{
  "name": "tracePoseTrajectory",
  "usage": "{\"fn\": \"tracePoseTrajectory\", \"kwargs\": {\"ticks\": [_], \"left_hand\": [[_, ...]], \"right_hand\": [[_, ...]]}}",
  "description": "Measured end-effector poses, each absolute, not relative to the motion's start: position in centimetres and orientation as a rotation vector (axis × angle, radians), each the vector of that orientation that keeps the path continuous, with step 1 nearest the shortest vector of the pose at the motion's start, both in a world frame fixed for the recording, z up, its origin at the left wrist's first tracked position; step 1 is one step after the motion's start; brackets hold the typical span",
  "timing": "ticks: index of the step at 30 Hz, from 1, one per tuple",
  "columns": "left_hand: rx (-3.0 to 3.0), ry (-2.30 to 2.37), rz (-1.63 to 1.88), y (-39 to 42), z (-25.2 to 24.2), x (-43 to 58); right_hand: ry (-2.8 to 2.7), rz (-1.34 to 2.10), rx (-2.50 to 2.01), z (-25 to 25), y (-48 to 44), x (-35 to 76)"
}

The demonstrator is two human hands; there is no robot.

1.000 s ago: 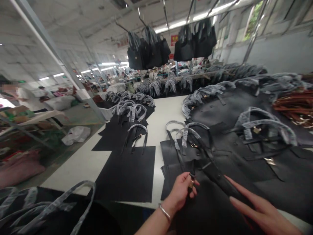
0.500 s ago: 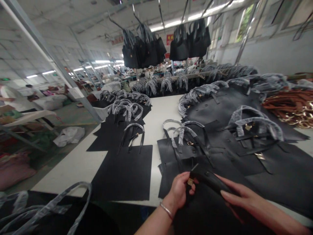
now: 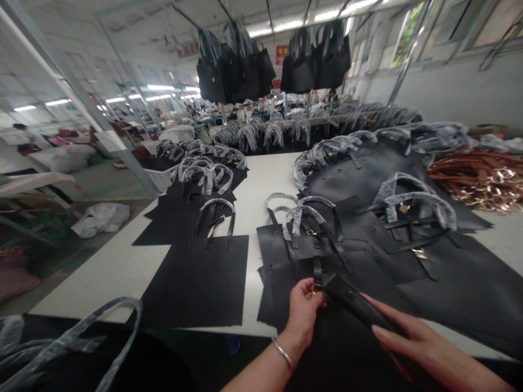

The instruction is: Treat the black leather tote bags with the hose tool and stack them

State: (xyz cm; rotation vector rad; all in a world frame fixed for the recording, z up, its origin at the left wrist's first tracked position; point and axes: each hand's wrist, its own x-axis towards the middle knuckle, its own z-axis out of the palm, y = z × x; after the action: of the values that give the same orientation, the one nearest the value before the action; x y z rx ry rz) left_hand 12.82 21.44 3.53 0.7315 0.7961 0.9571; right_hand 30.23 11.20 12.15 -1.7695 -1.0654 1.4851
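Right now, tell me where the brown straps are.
In the head view, the brown straps lie at the far right of the table, beyond the black bag pieces with wrapped handles.

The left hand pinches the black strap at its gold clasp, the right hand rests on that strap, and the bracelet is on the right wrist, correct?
No. The head view shows the bracelet on the left wrist, behind the left hand pinching the strap at its gold clasp; the right hand rests on that strap.

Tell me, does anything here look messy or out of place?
Mostly tidy. A crumpled white bag lies on the floor left of the table, and a tangled heap of brown straps sits at the right among neat black bags.
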Motion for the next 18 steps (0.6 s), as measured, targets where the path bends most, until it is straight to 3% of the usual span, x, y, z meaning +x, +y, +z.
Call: {"fn": "tracePoseTrajectory", "kwargs": {"ticks": [10, 15, 18], "left_hand": [[0.906, 0.854, 0.966, 21.1, 2.6, 13.2], [0.953, 0.838, 0.925, 21.2, 2.7, 13.1], [0.938, 0.835, 0.881, 21.2, 2.8, 13.2]], "right_hand": [[-1.047, 1.370, -1.791, 11.8, 12.6, 29.3], [-1.090, 1.524, -1.773, 11.8, 12.2, 29.0], [-1.040, 1.318, -1.808, 12.4, 12.9, 29.1]]}}
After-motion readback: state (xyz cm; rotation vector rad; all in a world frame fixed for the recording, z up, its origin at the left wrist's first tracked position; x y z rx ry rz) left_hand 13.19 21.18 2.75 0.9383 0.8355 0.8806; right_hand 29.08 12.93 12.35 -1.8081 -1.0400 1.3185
